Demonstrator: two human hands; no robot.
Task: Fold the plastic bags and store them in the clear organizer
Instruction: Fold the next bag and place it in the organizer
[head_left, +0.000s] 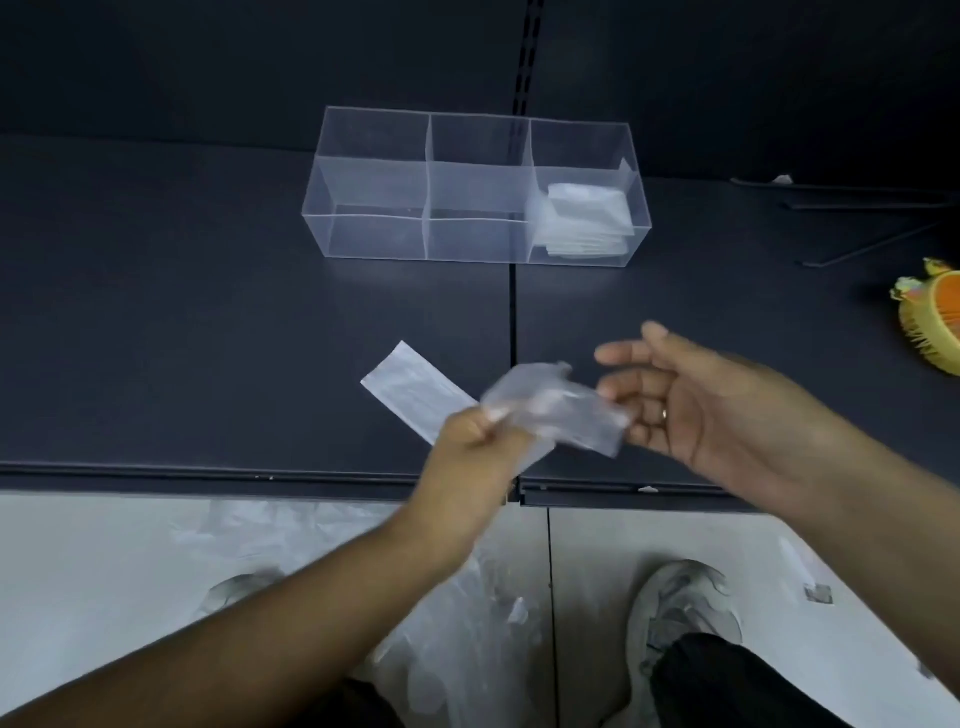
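The left hand (475, 428) is pinching a crumpled plastic bag (556, 408) in its fingers (493, 415) above the dark surface (208, 338); the right hand (691, 405) is hovering spread and empty just beside it. Flattening it first should help; the clear organizer (467, 182) is holding folded bags (589, 221) in its right compartment.

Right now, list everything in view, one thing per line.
clear organizer: one, transparent, back of the dark table.
folded bags: a stack, white, organizer's right front compartment.
flat folded bag: one, clear, on the table.
crumpled bag: one, clear, pinched in the left hand.
brush: one, orange and yellow, right edge.
loose bags: a pile, clear, on the floor.
shoe: one clearly visible, grey, floor.
left hand: closed on the bag.
right hand: open, beside it.
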